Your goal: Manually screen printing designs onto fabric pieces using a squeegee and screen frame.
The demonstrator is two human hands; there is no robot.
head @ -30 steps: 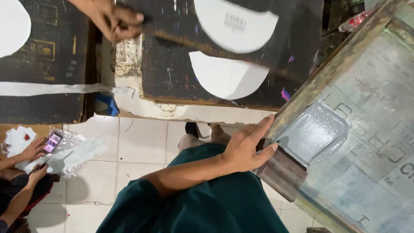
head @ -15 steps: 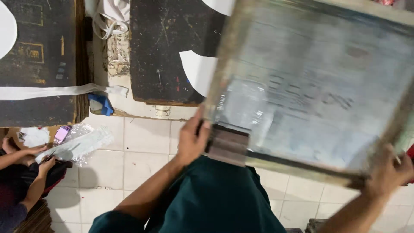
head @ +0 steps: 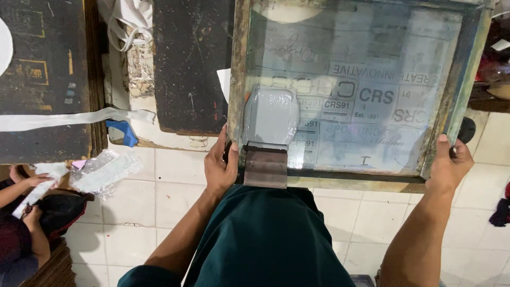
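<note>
1. Fingers of the left hand are curled closed on the near left corner of the screen-printing frame; the right hand is wrapped shut on its near right corner.
2. The frame lies flat over a dark desk, its mesh showing reversed lettering.
3. A squeegee smeared with grey ink rests inside the frame, just beside the left hand.
4. Lower left, another person's hands hold a white strip near clear plastic wrapping, above the tiled floor.
</note>
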